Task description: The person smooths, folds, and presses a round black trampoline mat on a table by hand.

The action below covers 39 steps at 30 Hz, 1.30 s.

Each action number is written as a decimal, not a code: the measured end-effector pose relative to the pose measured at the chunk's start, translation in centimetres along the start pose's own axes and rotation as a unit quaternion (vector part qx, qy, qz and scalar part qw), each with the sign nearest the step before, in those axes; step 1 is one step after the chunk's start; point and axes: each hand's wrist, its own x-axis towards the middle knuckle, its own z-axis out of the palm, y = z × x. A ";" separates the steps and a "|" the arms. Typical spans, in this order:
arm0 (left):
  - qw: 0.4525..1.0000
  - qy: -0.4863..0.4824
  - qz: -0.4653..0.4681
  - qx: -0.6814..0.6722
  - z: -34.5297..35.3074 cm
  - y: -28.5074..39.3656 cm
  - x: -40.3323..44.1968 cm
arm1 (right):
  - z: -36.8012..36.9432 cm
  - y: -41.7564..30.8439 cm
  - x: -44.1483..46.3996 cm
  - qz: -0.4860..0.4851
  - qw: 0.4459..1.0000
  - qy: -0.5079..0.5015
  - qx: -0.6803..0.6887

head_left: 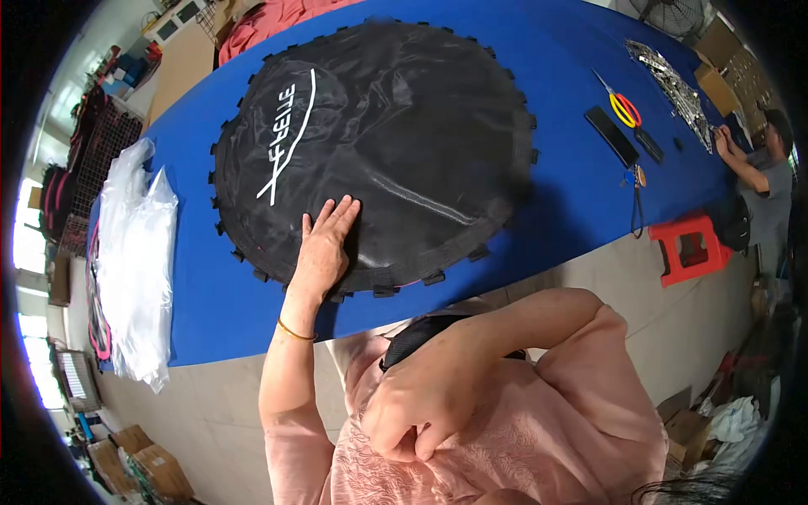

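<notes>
A round black trampoline mat, with tabs all round its edge and white lettering, lies on the blue table. My left hand rests on the mat's near left part, palm down with fingers stretched out. In front of my chest, my right hand is closed, its fingers curled in against the pink shirt. Whatever it may be holding is hidden. Just behind that hand, a black strap or pouch shows at my front.
Clear plastic bags hang over the left edge. To the right are scissors, a black phone-like slab, keys and a pile of metal pieces. A red stool stands near another person.
</notes>
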 end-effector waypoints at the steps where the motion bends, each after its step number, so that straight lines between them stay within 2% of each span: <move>1: 1.000 0.001 0.001 0.005 -0.1 0.0 0.0 | 0.1 0.5 -0.2 -0.040 0.998 0.034 -0.045; 3: 1.000 0.001 0.002 0.011 -0.1 -0.1 0.0 | -0.2 0.7 -0.9 -0.081 0.990 0.068 -0.089; 5: 1.000 0.008 0.008 0.011 0.2 -0.4 0.1 | -1.7 0.3 -3.2 -0.046 0.939 0.183 -0.287; 7: 0.999 -0.001 0.020 0.031 0.0 -0.2 0.6 | -3.4 -0.3 -6.5 0.024 0.890 0.308 -0.335; 9: 0.999 -0.012 0.039 0.035 -0.3 0.9 0.9 | -5.3 -0.1 -10.2 0.115 0.807 0.436 -0.382; 10: 0.998 -0.011 0.061 0.016 0.0 1.5 1.3 | -6.4 0.9 -12.3 0.123 0.748 0.475 -0.448; 11: 0.997 -0.017 0.074 0.015 0.0 2.6 1.7 | -6.4 0.2 -13.2 0.227 0.692 0.554 -0.403; 12: 0.996 -0.019 0.089 0.016 0.2 3.8 2.2 | -7.2 2.0 -15.9 0.251 0.633 0.581 -0.446; 14: 0.991 -0.015 0.129 0.023 1.5 5.5 3.1 | -8.0 4.5 -20.9 0.284 0.575 0.648 -0.412; 16: 0.986 -0.018 0.161 0.031 2.7 7.0 4.0 | -7.6 5.7 -23.8 0.347 0.484 0.660 -0.458; 18: 0.982 -0.009 0.180 0.055 3.5 8.2 4.5 | -7.0 7.5 -25.9 0.387 0.435 0.667 -0.465; 19: 0.980 -0.003 0.187 0.068 3.7 8.3 4.6 | -6.8 8.6 -26.8 0.388 0.435 0.667 -0.464; 21: 0.981 0.008 0.179 0.079 3.5 8.0 4.9 | -6.6 10.3 -28.0 0.360 0.395 0.611 -0.584; 28: 0.990 0.018 0.076 0.118 0.6 2.9 4.1 | -6.4 10.2 -27.4 0.372 0.383 0.616 -0.580; 30: 0.995 -0.008 0.066 0.077 0.3 2.5 2.7 | -6.4 10.1 -27.1 0.372 0.378 0.617 -0.582; 36: 0.991 -0.018 0.121 0.054 1.1 6.1 1.2 | -6.4 10.4 -27.2 0.369 0.381 0.617 -0.581; 39: 0.988 0.024 0.131 0.072 2.0 5.9 2.0 | -6.5 10.4 -27.1 0.381 0.377 0.621 -0.571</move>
